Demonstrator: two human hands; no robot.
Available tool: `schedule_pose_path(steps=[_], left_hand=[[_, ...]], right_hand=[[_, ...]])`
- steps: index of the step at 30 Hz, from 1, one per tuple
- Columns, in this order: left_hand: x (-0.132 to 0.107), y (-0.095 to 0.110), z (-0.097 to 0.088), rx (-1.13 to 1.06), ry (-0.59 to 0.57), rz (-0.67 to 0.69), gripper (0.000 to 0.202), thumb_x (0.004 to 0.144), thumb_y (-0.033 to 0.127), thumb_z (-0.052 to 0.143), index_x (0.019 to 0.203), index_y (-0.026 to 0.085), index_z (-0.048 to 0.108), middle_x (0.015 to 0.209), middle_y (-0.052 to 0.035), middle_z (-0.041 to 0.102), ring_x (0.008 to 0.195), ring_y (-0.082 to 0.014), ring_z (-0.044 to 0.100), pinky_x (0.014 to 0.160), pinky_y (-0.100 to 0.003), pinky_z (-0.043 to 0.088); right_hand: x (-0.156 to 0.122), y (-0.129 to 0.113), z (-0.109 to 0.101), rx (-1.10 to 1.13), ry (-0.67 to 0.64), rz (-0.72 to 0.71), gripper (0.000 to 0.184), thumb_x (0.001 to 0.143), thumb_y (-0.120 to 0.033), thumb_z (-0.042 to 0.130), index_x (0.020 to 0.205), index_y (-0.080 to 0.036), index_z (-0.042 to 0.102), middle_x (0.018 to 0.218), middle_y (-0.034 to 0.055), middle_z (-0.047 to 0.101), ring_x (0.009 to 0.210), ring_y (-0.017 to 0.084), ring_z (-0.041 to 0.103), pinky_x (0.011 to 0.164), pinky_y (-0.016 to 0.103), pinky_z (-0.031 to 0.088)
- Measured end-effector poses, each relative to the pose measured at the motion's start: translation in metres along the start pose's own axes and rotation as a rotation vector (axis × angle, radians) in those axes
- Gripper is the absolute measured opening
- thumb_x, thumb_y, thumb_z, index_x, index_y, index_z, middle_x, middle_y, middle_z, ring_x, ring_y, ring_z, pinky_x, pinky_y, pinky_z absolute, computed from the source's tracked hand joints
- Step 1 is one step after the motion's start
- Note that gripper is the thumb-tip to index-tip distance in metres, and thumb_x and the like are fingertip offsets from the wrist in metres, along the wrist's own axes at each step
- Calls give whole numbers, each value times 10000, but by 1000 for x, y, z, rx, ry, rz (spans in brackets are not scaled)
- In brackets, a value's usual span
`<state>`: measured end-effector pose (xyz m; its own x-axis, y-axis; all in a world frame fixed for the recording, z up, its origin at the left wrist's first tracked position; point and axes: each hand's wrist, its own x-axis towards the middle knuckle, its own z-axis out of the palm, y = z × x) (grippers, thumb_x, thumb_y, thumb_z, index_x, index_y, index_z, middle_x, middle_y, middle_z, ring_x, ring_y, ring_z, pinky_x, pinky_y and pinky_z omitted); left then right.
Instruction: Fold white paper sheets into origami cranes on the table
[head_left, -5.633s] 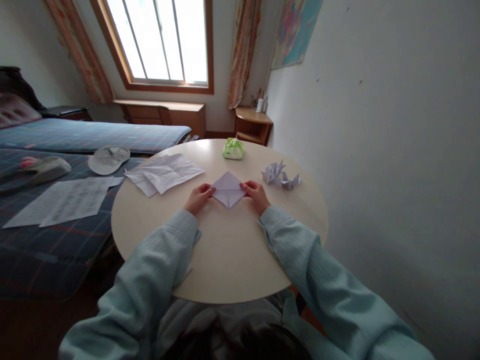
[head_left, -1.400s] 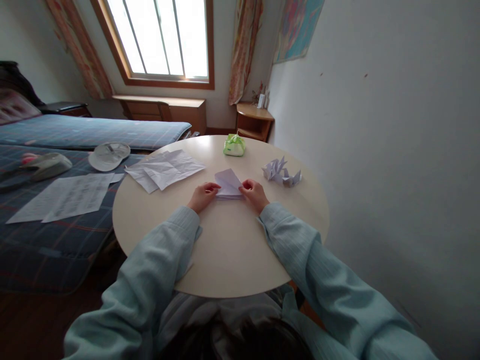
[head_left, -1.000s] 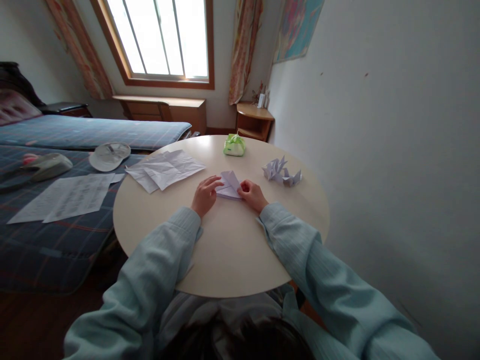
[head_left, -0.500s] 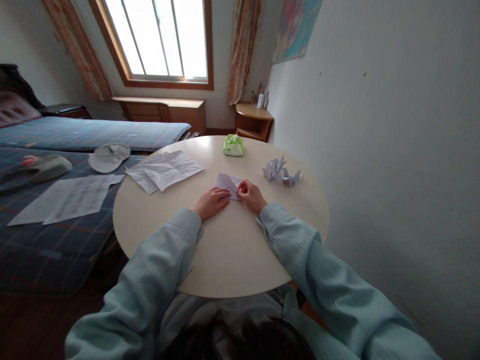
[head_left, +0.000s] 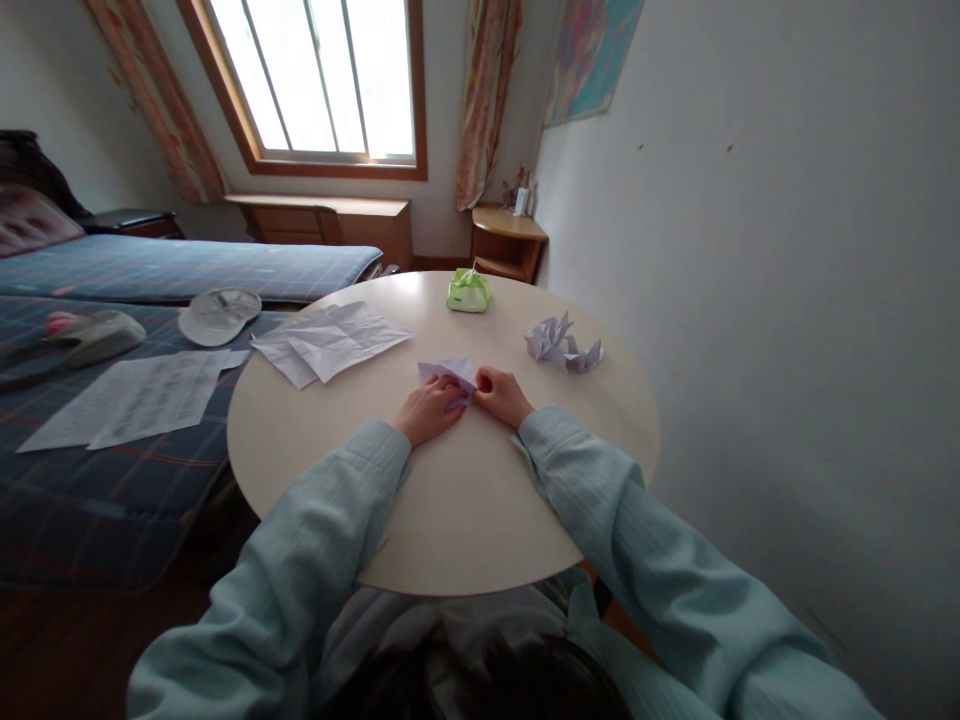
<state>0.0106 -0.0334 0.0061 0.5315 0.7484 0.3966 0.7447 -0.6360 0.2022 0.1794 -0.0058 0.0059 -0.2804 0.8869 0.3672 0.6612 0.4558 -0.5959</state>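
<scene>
A small folded sheet of white paper lies near the middle of the round table, partly covered by my fingers. My left hand rests over its near left part, with the fingers curled onto the paper. At the paper's right corner, my right hand pinches the edge between thumb and bent fingers. The paper's near side is hidden under both hands.
Creased white sheets lie on the table's left. Several folded paper pieces stand on the right, and a green tissue pack sits at the far edge. A bed with a cap and printed sheets adjoins the left side.
The folded paper has turned and shifted slightly left and towards me. My left hand has moved a little to the right and closed more onto it; my right hand has barely moved.
</scene>
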Motion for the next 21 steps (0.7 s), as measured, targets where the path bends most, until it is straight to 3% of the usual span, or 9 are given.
schedule_pose_path(steps=[6, 14, 21], left_hand=[[1, 1, -1, -66, -42, 3, 332, 787, 245, 462, 1096, 249, 584, 1109, 11, 607, 1029, -186, 493, 918, -320, 419], [2, 1, 1, -26, -62, -19, 343, 790, 257, 466, 1111, 225, 582, 1094, -22, 615, 1038, -202, 496, 908, -325, 421], [1, -1, 3, -65, -34, -36, 322, 792, 282, 476, 1079, 208, 602, 1073, -29, 627, 958, -192, 521, 874, -328, 438]], right_hand=[[-1, -3, -1, 30, 23, -43, 124, 601, -156, 484, 557, -185, 372, 501, -67, 385, 497, 67, 348, 512, 199, 247], [-2, -4, -1, 54, 119, -26, 126, 601, -172, 477, 562, -193, 359, 498, -69, 369, 491, 71, 339, 498, 202, 243], [0, -2, -3, 16, 220, 75, 123, 629, -193, 485, 582, -196, 372, 503, -63, 381, 487, 80, 363, 514, 212, 257]])
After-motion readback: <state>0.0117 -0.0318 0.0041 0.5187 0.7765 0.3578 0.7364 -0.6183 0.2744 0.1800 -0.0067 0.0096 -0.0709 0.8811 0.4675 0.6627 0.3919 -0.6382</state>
